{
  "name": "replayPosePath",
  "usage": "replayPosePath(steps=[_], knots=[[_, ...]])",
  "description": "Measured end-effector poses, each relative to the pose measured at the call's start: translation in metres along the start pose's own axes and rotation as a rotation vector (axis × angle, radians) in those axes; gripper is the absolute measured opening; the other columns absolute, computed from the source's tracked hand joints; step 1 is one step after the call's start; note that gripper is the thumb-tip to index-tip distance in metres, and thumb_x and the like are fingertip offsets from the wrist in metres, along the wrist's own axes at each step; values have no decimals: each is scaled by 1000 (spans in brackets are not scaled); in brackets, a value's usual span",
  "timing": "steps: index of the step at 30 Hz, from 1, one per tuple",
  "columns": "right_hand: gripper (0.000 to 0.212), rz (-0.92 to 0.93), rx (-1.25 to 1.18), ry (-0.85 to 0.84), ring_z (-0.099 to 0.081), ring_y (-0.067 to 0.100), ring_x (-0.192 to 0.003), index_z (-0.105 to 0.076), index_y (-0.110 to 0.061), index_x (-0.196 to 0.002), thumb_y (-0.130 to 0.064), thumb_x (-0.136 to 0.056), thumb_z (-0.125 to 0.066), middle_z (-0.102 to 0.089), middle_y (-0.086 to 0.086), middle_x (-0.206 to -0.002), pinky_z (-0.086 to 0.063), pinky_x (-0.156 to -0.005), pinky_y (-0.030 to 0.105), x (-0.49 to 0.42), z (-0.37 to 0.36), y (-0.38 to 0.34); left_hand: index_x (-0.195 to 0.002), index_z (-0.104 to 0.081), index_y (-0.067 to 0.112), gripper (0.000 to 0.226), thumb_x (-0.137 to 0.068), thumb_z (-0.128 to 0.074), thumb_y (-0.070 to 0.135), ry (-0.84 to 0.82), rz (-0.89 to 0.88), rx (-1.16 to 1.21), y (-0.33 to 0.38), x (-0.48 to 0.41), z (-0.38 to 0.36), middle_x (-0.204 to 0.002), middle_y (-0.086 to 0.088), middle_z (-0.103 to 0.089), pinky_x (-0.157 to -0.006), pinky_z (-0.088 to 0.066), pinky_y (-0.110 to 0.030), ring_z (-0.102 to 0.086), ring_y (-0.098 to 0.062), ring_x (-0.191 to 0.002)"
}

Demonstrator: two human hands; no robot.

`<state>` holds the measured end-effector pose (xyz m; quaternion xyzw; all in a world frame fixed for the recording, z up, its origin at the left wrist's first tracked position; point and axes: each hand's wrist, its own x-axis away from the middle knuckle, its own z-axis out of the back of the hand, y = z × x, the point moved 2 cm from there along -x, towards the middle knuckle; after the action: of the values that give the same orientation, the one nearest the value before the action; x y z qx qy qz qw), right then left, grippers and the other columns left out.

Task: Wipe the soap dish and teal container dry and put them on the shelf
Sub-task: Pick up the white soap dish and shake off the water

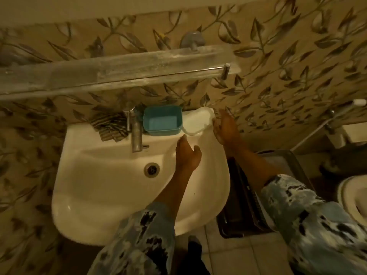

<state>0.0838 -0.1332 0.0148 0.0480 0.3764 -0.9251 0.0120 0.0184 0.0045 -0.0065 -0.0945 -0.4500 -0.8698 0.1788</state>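
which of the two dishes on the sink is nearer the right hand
The white soap dish, the one farther right; the right hand is at its edge. The teal container sits left of it, beside the tap.

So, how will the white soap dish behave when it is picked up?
The soap dish looks like thin plastic, so probably light and stiff. Its glossy surface may be slippery if wet. It seems tilted on the sink ledge, so a push might tip it.

You had the rectangular teal container [161, 121] upright and open-topped on the sink's [89, 155] back ledge, right of the tap [137, 135]. Your white soap dish [196, 122] lay tilted against its right side. The glass shelf [119, 68] ran above both.
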Motion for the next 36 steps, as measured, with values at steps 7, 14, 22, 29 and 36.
replayPosePath(steps=[7, 14, 22, 29, 36], knots=[[37, -34, -33, -19, -59, 36, -107, -56, 3, -124, -23, -97, -50, -63, 22, -117, -48, -91, 44, -24, -12, 6, -148, -23, 8, 65, -92, -56, 18, 18, 102, 111, 7, -26, -8, -142, -14, -44, -106, -40, -43, -46, -30, -128], [31, -74, -40, -13, -57, 39, -106, -56, 5, -122, -8, -95, -51, -61, 25, -115, -46, -90, 45, -30, -16, 12, -147, -28, 11, 58, -93, -51, 10, 45, 10, 146, 8, -29, -11, -132, -14, -53, -103, -44, -38, -52, -27, -120], [29, -64, -219, 115, -62, 33, -95, -62, 8, -110, -10, -90, -49, -66, 23, -105, -54, -80, 40, 8, -9, 8, -116, -62, 1, 28, -96, -52, 17, 125, 62, 519, -1, -13, -1, -112, -15, -66, -92, -54, -39, -63, -28, -104], [22, -205, -340, 265, -61, 30, -99, -59, 4, -111, -4, -91, -53, -62, 19, -110, -55, -80, 34, 53, -19, 8, -122, -60, 1, 30, -94, -56, 9, 80, 100, 739, -20, 2, 12, -105, -9, -69, -71, -58, -22, -69, -21, -92], [23, -455, -621, 284, -60, 26, -102, -53, -9, -112, -3, -90, -55, -58, 8, -114, -56, -73, 31, 92, -41, -12, -117, -64, 1, 28, -90, -57, 3, 80, 133, 719, -44, 13, 42, -86, -4, -69, -65, -59, -21, -69, -16, -79]])
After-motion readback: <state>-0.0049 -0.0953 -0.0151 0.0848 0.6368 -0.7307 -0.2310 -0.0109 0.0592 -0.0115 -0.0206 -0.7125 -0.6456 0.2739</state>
